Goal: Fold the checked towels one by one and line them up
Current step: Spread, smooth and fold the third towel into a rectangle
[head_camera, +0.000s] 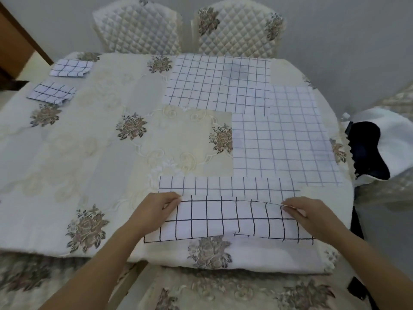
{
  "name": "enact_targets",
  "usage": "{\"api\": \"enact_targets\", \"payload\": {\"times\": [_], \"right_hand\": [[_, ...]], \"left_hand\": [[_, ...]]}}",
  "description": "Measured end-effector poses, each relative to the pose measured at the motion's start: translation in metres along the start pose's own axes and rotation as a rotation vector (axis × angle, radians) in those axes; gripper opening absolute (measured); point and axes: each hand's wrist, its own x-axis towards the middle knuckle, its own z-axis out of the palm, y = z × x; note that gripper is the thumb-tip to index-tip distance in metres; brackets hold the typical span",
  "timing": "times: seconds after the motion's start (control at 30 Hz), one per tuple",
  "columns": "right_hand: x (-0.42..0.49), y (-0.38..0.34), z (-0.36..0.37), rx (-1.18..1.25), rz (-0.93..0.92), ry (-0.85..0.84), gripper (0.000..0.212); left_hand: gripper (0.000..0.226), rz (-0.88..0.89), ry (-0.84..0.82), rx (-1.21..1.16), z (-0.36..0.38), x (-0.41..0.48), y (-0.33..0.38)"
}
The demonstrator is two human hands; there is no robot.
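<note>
A white checked towel [228,218] lies at the table's near edge, its near half lifted and turned over toward the far half. My left hand [156,209] pinches the left corner of the turned-over edge. My right hand [306,211] pinches the right corner. Two more checked towels lie flat: one at the far middle [219,83], one on the right [283,142]. Two folded checked towels [71,68] [52,92] sit in a row at the far left.
The table carries a cream cloth with flower prints [93,153]. Two quilted chairs [138,27] [239,30] stand behind it. A white and dark bundle [375,148] lies on a chair at the right. Another chair seat [223,291] is right below me.
</note>
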Motion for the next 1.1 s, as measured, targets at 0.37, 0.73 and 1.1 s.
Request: {"api": "enact_targets", "payload": {"times": [0.37, 0.73, 1.1], "right_hand": [[0.086, 0.048, 0.039, -0.060, -0.129, 0.160, 0.024], [0.054, -0.034, 0.075, -0.147, -0.089, 0.402, 0.045], [0.065, -0.051, 0.117, -0.385, 0.011, 0.081, 0.074]], "left_hand": [[0.036, 0.155, 0.339, 0.358, 0.033, 0.084, -0.032], [0.052, 0.121, 0.258, 0.547, 0.096, 0.033, 0.032], [0.065, -0.013, 0.195, 0.613, 0.147, 0.030, 0.024]]}}
